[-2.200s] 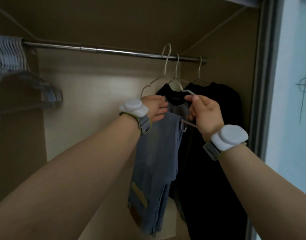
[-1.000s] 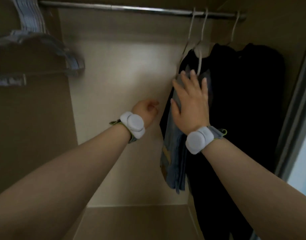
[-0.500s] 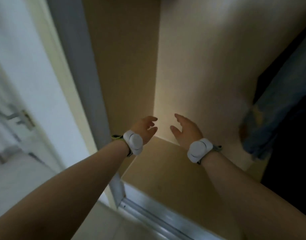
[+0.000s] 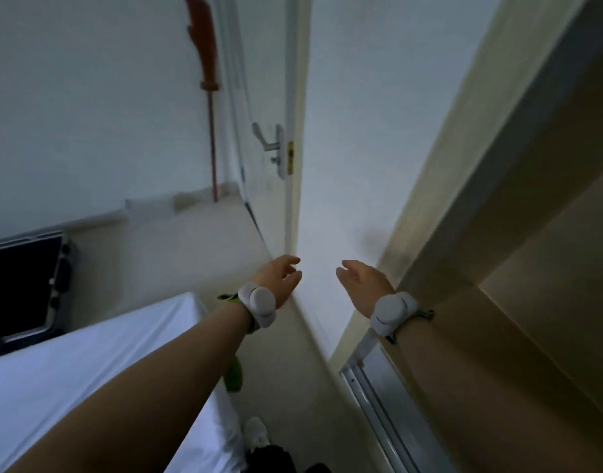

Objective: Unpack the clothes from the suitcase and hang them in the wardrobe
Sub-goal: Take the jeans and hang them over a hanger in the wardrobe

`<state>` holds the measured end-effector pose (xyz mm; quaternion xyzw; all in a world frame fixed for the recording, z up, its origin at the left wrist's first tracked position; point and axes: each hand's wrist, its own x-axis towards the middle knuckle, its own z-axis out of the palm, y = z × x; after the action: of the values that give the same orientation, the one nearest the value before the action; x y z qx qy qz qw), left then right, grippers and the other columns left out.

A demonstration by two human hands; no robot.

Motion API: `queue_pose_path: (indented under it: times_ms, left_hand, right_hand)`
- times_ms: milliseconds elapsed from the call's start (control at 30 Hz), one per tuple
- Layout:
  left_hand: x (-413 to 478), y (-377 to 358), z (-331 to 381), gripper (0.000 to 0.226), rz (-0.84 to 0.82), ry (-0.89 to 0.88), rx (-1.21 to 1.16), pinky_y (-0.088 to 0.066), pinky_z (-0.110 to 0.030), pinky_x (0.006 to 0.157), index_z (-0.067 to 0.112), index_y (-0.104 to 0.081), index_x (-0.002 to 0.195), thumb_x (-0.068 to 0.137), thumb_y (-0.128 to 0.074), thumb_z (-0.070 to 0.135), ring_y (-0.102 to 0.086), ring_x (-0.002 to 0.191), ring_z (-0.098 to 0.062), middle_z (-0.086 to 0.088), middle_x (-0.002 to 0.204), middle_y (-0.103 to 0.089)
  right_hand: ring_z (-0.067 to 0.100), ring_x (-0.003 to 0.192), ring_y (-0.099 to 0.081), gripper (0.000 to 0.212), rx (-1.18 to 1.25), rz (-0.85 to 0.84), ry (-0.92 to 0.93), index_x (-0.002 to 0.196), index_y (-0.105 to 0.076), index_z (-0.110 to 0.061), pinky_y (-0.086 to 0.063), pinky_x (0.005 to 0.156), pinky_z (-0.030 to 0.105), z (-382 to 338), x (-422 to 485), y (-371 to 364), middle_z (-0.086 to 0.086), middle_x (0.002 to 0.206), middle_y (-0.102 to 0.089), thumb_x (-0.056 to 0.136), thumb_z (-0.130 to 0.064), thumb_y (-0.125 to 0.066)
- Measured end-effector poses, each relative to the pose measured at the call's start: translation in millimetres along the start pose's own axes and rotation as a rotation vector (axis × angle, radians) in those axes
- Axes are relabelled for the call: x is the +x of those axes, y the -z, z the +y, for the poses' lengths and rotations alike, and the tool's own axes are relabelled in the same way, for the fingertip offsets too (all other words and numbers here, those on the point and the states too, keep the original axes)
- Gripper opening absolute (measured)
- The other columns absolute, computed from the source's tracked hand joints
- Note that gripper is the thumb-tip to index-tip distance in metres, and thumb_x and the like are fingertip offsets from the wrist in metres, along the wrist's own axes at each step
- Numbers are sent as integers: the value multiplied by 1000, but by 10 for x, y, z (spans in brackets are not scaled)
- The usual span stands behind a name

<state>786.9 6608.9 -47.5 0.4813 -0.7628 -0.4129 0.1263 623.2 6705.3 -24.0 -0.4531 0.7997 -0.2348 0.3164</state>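
My left hand (image 4: pixel 279 274) and my right hand (image 4: pixel 361 281) are held out in front of me, both empty with fingers loosely apart, a white sensor on each wrist. The open suitcase (image 4: pixel 23 285) with its dark lining lies at the far left on the floor, beyond the bed. The wardrobe (image 4: pixel 539 254) fills the right side, with only its beige side wall and floor track (image 4: pixel 378 397) showing. The hung clothes and the rail are out of view.
A bed with a white sheet (image 4: pixel 88 363) occupies the lower left. A white door (image 4: pixel 269 131) with a metal handle stands ahead, ajar. A red long-handled object (image 4: pixel 209 107) leans on the wall. A narrow strip of floor (image 4: pixel 293 387) runs between bed and wardrobe.
Both hands let go of the hanger with the grey-blue trousers, now left on the rail. My view swung left, away from the wardrobe interior toward the bed and suitcase.
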Motion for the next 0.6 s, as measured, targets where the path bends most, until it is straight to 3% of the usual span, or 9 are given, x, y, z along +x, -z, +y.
queue_pose_path:
  times_ms: [367,500,600]
  left_hand:
    - [653,1712,-1217,38,275,238,-69,-44,-27,89,19,-51,131,93,-51,25,-58,106,-20,-3,114,-63]
    - [798,2024,-1448,37,344,287,-121,-42,-24,84,18,-52,129,93,-52,24,-58,103,-19,-2,111,-63]
    - [958,2197,-1663,37,401,348,-161,-47,-30,88,17,-52,129,92,-54,23,-59,103,-21,-3,109,-64]
  right_hand:
    - [25,124,-49,50,-90,-249,224,140,-41,-17,-36,97,27,-1698,1545,-1096,7,138,-51,97,-43,-41]
    - [24,122,-51,49,-108,-283,276,139,-43,-16,-36,97,25,-2004,1874,-1321,8,136,-52,97,-41,-42]
    - [24,121,-51,48,-130,-315,314,138,-45,-16,-35,94,23,-2240,2227,-1479,7,135,-54,97,-41,-43]
